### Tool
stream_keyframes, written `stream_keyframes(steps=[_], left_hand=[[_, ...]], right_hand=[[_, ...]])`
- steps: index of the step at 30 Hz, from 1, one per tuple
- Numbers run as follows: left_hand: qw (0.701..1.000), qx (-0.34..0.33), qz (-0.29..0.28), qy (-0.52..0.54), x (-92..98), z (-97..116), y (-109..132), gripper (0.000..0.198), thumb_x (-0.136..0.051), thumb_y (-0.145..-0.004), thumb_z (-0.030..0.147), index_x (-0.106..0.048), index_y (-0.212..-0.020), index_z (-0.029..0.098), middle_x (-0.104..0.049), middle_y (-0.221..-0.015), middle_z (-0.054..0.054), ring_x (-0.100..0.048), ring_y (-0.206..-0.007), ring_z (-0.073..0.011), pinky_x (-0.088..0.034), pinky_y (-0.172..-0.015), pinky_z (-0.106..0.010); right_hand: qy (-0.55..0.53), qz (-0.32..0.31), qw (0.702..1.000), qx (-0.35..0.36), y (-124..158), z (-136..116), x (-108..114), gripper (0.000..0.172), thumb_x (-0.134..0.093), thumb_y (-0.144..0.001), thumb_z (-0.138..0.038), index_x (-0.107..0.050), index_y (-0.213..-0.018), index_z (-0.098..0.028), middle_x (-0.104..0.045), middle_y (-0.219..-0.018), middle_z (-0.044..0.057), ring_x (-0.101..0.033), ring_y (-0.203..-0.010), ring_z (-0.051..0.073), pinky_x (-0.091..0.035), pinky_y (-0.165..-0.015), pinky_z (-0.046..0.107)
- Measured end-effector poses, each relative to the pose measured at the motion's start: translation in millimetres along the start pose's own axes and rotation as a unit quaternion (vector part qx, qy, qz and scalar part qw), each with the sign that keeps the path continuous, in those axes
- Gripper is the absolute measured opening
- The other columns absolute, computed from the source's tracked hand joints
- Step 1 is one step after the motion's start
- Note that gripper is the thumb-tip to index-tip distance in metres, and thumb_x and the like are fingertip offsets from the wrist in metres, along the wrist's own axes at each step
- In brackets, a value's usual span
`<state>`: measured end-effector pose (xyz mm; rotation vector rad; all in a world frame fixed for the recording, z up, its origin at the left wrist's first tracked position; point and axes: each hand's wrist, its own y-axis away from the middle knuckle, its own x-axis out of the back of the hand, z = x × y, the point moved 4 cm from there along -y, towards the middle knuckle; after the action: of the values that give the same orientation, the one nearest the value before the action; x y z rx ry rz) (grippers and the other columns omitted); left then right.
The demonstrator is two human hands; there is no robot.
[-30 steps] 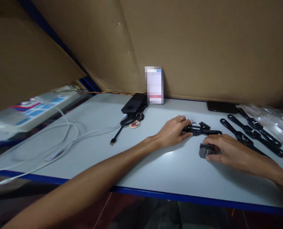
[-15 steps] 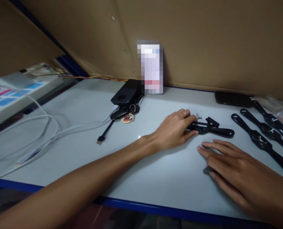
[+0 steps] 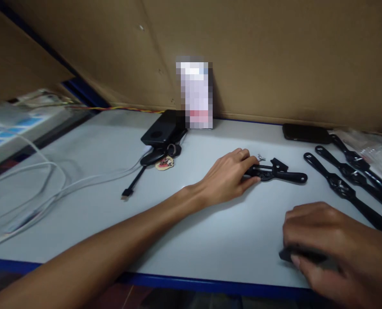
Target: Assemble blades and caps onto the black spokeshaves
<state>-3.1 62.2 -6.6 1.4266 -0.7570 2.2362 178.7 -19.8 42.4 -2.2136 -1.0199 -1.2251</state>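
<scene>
Along the near side, the blue edge (image 3: 165, 281) of the table (image 3: 210, 240) runs below your forearms. Your right hand (image 3: 329, 244) is nearest, slightly blurred, its fingers curled tight around a dark piece (image 3: 286, 254) that pokes out beside the thumb; most of it is hidden, so its shape can't be told. To your left, white cables (image 3: 91, 177) loop over the surface.

Farther in, your left hand (image 3: 227, 178) grips one end of a black tool (image 3: 289, 177), which lies on the table with its other handle pointing right. A small black plate (image 3: 279, 164) sits just behind that handle, and a silver screw (image 3: 260, 157) lies beyond your left fingertips. Three similar tools (image 3: 340, 186) lie slanted side by side at the right.

Behind them are clear plastic bags (image 3: 374, 148) and a dark phone (image 3: 306, 134). A black box (image 3: 160, 129) and an upright blurred screen (image 3: 195, 92) stand before the cardboard wall (image 3: 274, 56).
</scene>
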Motion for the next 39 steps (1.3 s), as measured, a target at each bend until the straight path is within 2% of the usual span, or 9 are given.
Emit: stream_keyframes(steps=[2, 5, 7, 10, 14, 19, 28, 35, 39], left_hand=[[1.000, -0.023, -0.002, 0.013, 0.4, 1.8, 0.8, 0.026, -0.061, -0.095, 0.030, -0.063, -0.116, 0.015, -0.060, -0.103, -0.008, -0.057, -0.096, -0.0245, -0.050, -0.082, -0.040], [0.995, -0.090, -0.022, 0.039, -0.3, 11.0, 3.8, 0.026, -0.061, -0.095, 0.032, -0.064, -0.116, 0.016, -0.060, -0.101, -0.008, -0.056, -0.094, -0.0244, -0.049, -0.081, -0.040], [0.990, -0.129, -0.035, 0.055, -1.5, 19.5, 6.8, 0.024, -0.060, -0.096, 0.033, -0.065, -0.115, 0.018, -0.060, -0.099, -0.007, -0.056, -0.094, -0.0243, -0.049, -0.081, -0.040], [0.986, -0.142, -0.050, 0.070, -4.5, 29.7, 10.8, 0.021, -0.060, -0.096, 0.033, -0.060, -0.112, 0.019, -0.060, -0.099, -0.006, -0.057, -0.091, -0.0235, -0.049, -0.078, -0.038], [0.989, -0.110, -0.049, 0.088, -7.1, 33.5, 13.3, 0.018, -0.062, -0.094, 0.032, -0.052, -0.103, 0.020, -0.060, -0.095, -0.003, -0.057, -0.081, -0.0202, -0.047, -0.067, -0.033], [0.991, -0.087, -0.049, 0.088, -8.4, 31.3, 13.2, 0.021, -0.064, -0.090, 0.032, -0.047, -0.096, 0.021, -0.058, -0.089, -0.001, -0.053, -0.072, -0.0171, -0.041, -0.061, -0.030], [0.991, -0.078, -0.066, 0.082, -9.3, 31.9, 12.5, 0.025, -0.066, -0.090, 0.034, -0.047, -0.098, 0.021, -0.059, -0.095, -0.002, -0.054, -0.079, -0.0191, -0.043, -0.066, -0.032], [0.993, -0.077, -0.073, 0.045, -9.8, 32.0, 12.0, 0.027, -0.064, -0.092, 0.042, -0.048, -0.098, 0.021, -0.059, -0.089, -0.003, -0.053, -0.079, -0.0213, -0.042, -0.066, -0.033], [0.993, -0.088, -0.069, 0.039, -9.3, 32.9, 11.8, 0.025, -0.061, -0.094, 0.042, -0.049, -0.101, 0.021, -0.059, -0.090, -0.003, -0.054, -0.080, -0.0219, -0.043, -0.067, -0.034]], right_hand=[[-0.033, 0.047, 0.998, -0.020, -6.3, 9.3, 14.1, 0.015, -0.057, -0.095, -0.027, -0.066, -0.084, -0.023, -0.066, -0.075, 0.000, -0.060, -0.067, 0.016, -0.045, -0.061, 0.028], [-0.043, 0.200, 0.975, -0.091, -15.4, 35.4, 34.3, 0.028, -0.054, -0.097, -0.034, -0.057, -0.074, -0.020, -0.053, -0.065, -0.002, -0.048, -0.058, 0.013, -0.033, -0.053, 0.027], [-0.049, 0.236, 0.964, -0.115, -20.3, 52.2, 36.4, 0.028, -0.052, -0.097, -0.033, -0.053, -0.072, -0.020, -0.048, -0.062, -0.004, -0.045, -0.056, 0.012, -0.030, -0.053, 0.027], [-0.115, 0.198, 0.965, -0.127, -27.3, 68.9, 26.1, 0.008, -0.058, -0.091, -0.020, -0.064, -0.086, -0.017, -0.059, -0.071, -0.002, -0.052, -0.064, 0.013, -0.037, -0.060, 0.026], [-0.259, 0.159, 0.939, -0.163, -32.1, 76.9, 12.4, 0.020, -0.065, -0.084, -0.012, -0.066, -0.103, -0.015, -0.061, -0.068, -0.003, -0.055, -0.060, 0.012, -0.041, -0.061, 0.026], [-0.310, 0.105, 0.930, -0.165, -34.4, 76.7, 8.0, 0.017, -0.059, -0.088, -0.011, -0.070, -0.102, -0.013, -0.059, -0.066, -0.002, -0.049, -0.055, 0.011, -0.038, -0.057, 0.027], [-0.322, 0.096, 0.926, -0.174, -35.0, 78.5, -5.2, 0.012, -0.057, -0.085, -0.009, -0.064, -0.091, -0.016, -0.060, -0.063, -0.004, -0.049, -0.056, 0.011, -0.036, -0.059, 0.026], [-0.193, 0.107, 0.966, -0.137, -32.1, 66.2, 2.2, 0.017, -0.058, -0.088, -0.015, -0.075, -0.087, -0.017, -0.071, -0.081, 0.003, -0.061, -0.071, 0.016, -0.043, -0.066, 0.028], [-0.033, 0.198, 0.967, -0.156, -31.4, 76.3, 14.3, 0.020, -0.059, -0.091, -0.015, -0.077, -0.096, -0.019, -0.074, -0.095, 0.006, -0.066, -0.085, 0.019, -0.047, -0.077, 0.031]])
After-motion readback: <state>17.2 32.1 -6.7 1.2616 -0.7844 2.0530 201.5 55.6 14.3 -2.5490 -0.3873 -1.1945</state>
